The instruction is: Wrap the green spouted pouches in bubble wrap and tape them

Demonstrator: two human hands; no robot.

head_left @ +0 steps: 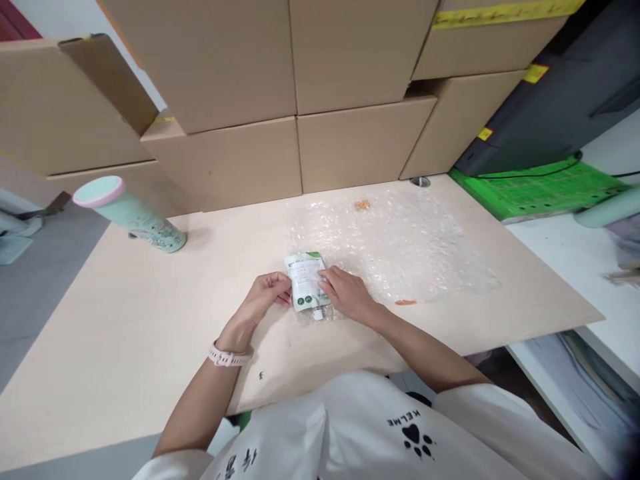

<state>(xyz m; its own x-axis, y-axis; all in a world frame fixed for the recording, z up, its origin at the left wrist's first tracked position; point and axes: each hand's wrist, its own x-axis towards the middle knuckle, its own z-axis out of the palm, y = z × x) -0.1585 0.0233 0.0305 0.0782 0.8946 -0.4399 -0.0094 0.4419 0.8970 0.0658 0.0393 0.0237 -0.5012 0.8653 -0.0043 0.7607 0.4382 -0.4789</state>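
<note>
A pale green and white spout pouch (pixel 305 280) with a printed label lies on the near left corner of a sheet of bubble wrap (pixel 400 240). Its capped spout (pixel 318 313) points toward me. My left hand (pixel 267 293) is closed, with thumb and fingers pinched at the pouch's left edge; its fingertips are partly hidden. From the other side my right hand (pixel 347 291) grips the right edge, fingertips resting on the label. Both hands stay low over the table, and a pink watch strap (pixel 229 357) circles my left wrist.
A mint-green tumbler (pixel 135 217) with a pink rim stands at the left of the wooden table (pixel 150 333). Stacked cardboard boxes (pixel 230 163) wall off the back. Orange tape pieces (pixel 362 205) stick to the wrap. A green crate (pixel 540 190) sits at the right.
</note>
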